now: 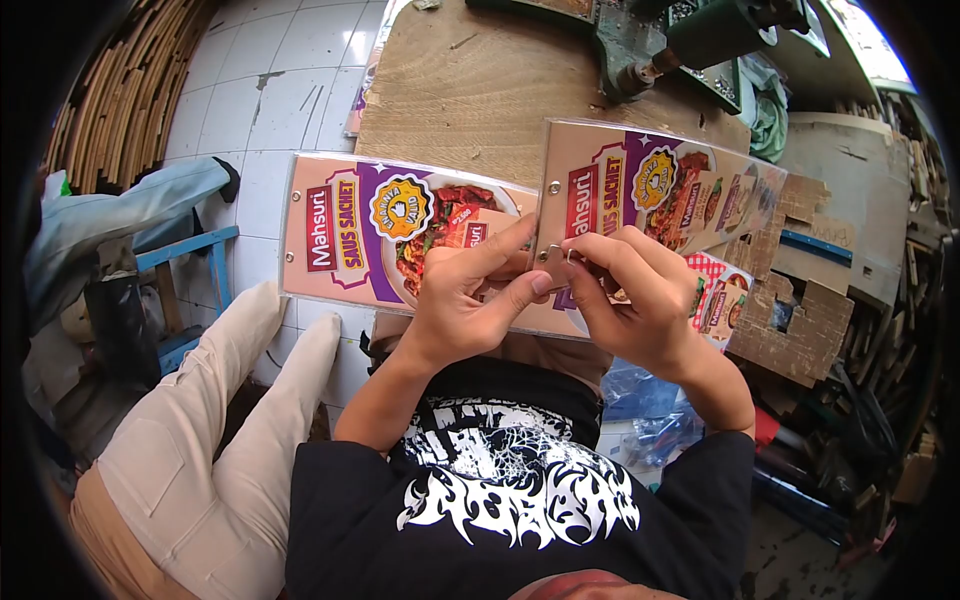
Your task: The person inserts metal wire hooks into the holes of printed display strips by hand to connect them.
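My left hand [465,300] pinches the lower-left corner of a plastic-covered Mahsuri sauce sign [585,165], near a small metal eyelet. Close beside it, my right hand [640,285] is closed, thumb against forefinger, on a small curved metal ring [570,254] at that corner. Whether the ring passes through the sign is unclear. Under my left hand lies a second Mahsuri sign [340,235], with eyelets along its left edge. A further printed piece with a red checked pattern [718,305] shows partly below my right wrist.
A wooden table [450,90] carries a green machine [690,50] at its far side. Another person's beige-trousered legs [230,430] are at the left. Wood strips [125,90] are stacked at far left. Worn brown board [800,320] and clear plastic [650,410] lie at right.
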{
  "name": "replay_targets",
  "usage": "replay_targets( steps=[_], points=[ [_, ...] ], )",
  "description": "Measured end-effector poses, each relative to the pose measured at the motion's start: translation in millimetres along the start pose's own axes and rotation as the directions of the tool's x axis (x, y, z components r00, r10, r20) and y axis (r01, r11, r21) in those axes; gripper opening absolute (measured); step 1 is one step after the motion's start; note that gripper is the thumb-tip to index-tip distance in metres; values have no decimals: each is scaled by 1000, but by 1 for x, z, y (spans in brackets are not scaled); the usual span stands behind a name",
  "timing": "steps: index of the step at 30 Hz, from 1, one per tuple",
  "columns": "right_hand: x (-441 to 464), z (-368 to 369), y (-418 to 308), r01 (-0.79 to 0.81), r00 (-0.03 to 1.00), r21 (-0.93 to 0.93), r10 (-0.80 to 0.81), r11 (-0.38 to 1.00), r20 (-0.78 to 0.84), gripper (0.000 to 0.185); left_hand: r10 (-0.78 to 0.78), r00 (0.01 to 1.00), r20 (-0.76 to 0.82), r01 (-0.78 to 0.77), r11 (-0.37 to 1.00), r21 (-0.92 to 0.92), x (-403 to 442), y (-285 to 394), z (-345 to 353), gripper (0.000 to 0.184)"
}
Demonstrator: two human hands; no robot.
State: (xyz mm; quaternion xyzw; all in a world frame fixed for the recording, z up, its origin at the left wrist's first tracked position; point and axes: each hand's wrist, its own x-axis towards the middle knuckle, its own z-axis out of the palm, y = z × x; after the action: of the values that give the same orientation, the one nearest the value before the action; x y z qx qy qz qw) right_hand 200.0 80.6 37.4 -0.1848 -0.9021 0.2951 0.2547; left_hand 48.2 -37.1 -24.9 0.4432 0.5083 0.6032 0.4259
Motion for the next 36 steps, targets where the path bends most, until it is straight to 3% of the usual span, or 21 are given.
replay_targets(
  steps=[6, 9, 16, 23, 26, 28, 29, 31, 36],
  points=[
    [2, 0, -3, 58, 998, -85, -57, 995, 15, 25, 22, 1000, -17, -22, 1000, 1, 0, -1, 1, 53],
    [1, 5, -2, 187, 981, -169, -194, 968, -22, 26, 53, 998, -33, -54, 998, -17, 0, -1, 2, 52],
    [-9, 23, 10, 411, 890, -515, -454, 752, 48, 29, 96, 989, -110, -93, 995, 29, 2, -1, 4, 48],
    [-8, 24, 8, 396, 891, -556, -451, 731, 42, 27, 119, 987, -108, -114, 992, 48, 4, -1, 3, 51],
    [-9, 23, 11, 412, 878, -476, -478, 777, -20, 27, 36, 995, -93, -39, 999, -33, 2, 1, 4, 50],
    [-11, 22, 9, 247, 947, -230, -285, 941, -149, 27, 23, 994, -103, -34, 994, -105, 3, 1, 8, 50],
    [-12, 22, 8, 247, 947, -229, -284, 942, -150, 27, 9, 994, -113, -29, 984, -176, 3, 0, 10, 51],
    [-14, 22, 5, 100, 968, -9, -99, 995, -229, 27, 40, 992, -120, -59, 985, -163, 4, -5, 8, 51],
    [-11, 18, -1, -19, 972, 87, 38, 996, -230, 22, 58, 990, -129, -80, 982, -174, 6, -1, 6, 52]
  ],
)
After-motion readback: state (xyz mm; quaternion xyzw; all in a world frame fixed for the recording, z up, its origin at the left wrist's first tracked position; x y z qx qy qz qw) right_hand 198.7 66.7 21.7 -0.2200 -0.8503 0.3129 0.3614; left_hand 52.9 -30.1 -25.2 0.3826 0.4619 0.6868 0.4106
